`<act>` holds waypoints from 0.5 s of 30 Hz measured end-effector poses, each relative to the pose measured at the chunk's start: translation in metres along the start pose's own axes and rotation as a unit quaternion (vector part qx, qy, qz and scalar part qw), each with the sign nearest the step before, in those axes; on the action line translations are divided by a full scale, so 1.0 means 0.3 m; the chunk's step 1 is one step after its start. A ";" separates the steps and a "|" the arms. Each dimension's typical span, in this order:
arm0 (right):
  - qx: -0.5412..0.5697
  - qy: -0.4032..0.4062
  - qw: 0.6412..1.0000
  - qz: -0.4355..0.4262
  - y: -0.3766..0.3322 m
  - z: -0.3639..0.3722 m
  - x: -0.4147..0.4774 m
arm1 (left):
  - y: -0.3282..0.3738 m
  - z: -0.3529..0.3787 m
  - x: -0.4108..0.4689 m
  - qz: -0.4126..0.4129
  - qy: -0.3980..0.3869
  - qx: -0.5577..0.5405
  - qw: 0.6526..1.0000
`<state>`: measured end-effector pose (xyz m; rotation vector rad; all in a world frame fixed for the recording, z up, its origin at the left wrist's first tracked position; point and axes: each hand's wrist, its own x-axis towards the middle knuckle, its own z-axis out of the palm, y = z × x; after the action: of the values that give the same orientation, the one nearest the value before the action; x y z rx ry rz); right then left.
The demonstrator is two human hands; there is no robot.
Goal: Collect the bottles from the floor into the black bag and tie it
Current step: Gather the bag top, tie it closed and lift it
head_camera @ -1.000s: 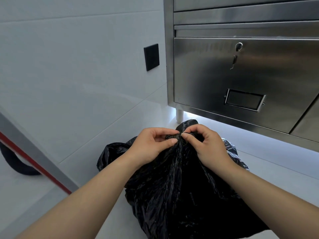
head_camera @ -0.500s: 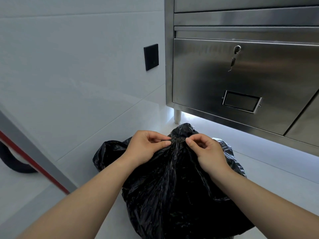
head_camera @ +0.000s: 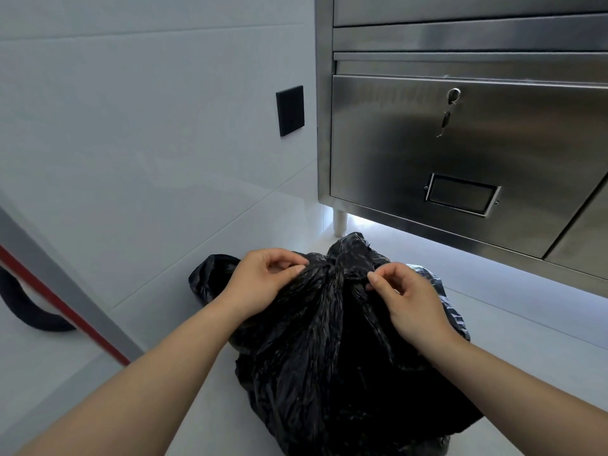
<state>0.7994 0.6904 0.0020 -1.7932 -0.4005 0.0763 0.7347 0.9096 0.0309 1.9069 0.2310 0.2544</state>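
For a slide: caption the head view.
Left hand and right hand pinch the knotted black bag before a steel cabinet.

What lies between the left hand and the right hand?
Between the left hand and the right hand lies the gathered neck of the black bag, in the head view.

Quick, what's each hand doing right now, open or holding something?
Left hand: closed, pinching the black bag left of its knot.
Right hand: closed, pinching the bag right of the knot.

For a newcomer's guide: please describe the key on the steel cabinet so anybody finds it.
The steel cabinet stands right of the white wall. High on its door, the key hangs from a round lock, above the rectangular label frame; nothing else dangles.
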 end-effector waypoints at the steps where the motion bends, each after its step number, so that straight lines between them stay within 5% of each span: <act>1: -0.006 -0.001 1.000 -0.015 -0.013 0.006 0.002 | 0.005 0.005 0.002 0.002 0.004 -0.004 1.000; 10: -0.013 -0.032 0.999 -0.002 -0.039 0.043 -0.015 | 0.007 0.066 -0.010 -0.098 0.018 -0.137 0.986; 15: -0.036 -0.023 0.999 -0.016 -0.048 0.041 -0.007 | 0.019 0.101 -0.023 -0.064 0.011 -0.105 0.992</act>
<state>0.7910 0.7042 0.0122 -1.8574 -0.4698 0.0813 0.7368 0.8785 0.0257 1.6752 0.3283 0.2054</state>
